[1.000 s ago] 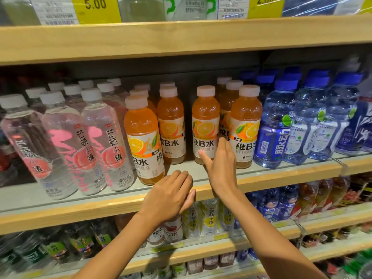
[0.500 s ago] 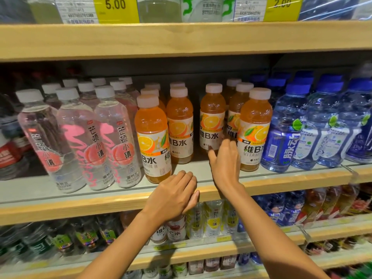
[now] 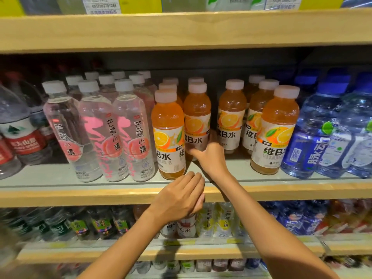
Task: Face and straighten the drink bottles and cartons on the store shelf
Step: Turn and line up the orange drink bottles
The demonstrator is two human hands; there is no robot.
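Observation:
Orange vitamin drink bottles with pale caps stand in rows on the middle shelf. My right hand grips the lower part of the second orange bottle, thumb on its left side and fingers round its right. That bottle stands set back behind the front-left orange bottle, whose label is turned partly sideways. Another orange bottle stands to the right, and a front one further right. My left hand rests on the shelf's wooden front edge, fingers relaxed, holding nothing.
Clear bottles with pink labels fill the left, with red-labelled water beyond them. Blue-capped bottles crowd the right. A wooden shelf hangs close above the caps. A lower shelf holds more small bottles.
My right hand moved left from beside the third orange bottle and closed round the base of the second one. The left hand stayed on the shelf edge. The view has moved closer.

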